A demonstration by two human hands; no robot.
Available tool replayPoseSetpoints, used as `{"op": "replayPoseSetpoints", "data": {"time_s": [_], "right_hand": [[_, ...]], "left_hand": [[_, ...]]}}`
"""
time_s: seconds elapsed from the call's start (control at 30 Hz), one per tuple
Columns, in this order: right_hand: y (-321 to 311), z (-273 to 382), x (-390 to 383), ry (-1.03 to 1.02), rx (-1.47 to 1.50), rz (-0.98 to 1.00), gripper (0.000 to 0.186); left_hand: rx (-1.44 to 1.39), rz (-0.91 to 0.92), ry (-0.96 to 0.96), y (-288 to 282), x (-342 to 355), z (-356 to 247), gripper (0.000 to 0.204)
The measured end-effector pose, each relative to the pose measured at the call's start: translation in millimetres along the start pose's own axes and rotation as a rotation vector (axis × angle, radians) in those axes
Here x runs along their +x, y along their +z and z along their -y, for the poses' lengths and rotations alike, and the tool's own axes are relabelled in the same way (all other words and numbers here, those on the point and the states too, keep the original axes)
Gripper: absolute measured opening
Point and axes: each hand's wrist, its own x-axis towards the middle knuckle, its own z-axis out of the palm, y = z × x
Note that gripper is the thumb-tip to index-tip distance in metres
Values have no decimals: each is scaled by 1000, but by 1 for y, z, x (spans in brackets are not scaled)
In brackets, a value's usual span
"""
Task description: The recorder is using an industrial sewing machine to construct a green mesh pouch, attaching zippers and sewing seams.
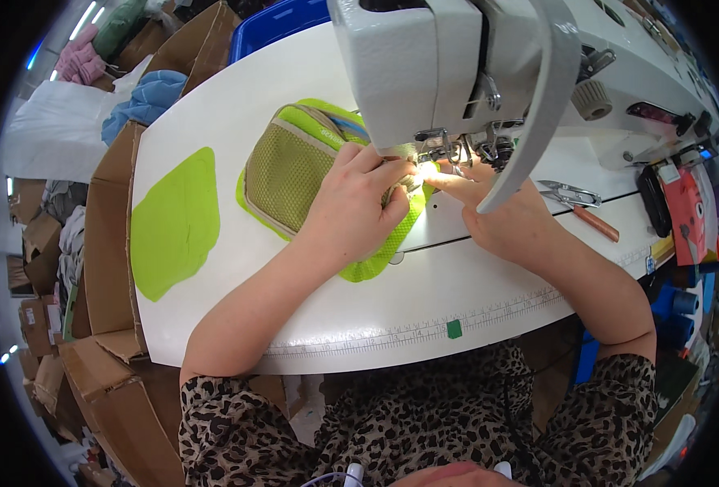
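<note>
A lime-green pouch (288,174) with an olive mesh pocket, beige piping and a zipper lies on the sewing machine's bed, its right edge by the lit needle area. My left hand (355,203) is closed on that edge, with bent fingers pressing the fabric beside the presser foot (436,146). A green flap of fabric (371,264) shows below the hand. From the right, my right hand (501,215) stretches its index finger to the pouch's edge by the needle, thumb apart. Some of its fingers are hidden by the machine's curved white bar (550,105).
The white sewing machine (408,73) fills the table's far side. A loose lime-green fabric piece (177,223) lies at left. Thread snips (570,195) and a brown-handled tool (596,223) lie at right. A ruler strip (400,337) follows the front edge; cardboard boxes (112,227) stand left.
</note>
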Motion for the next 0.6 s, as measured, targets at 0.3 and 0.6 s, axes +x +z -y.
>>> {"op": "replayPoseSetpoints", "data": {"time_s": [0.3,0.6], "right_hand": [[-7,8,2,-16,106,107,40],[1,6,2,-37,138,34,47]], "left_hand": [[-69,97,-119,-16,3,1,20],[-51,45,-41,-17,2,3,21]]}}
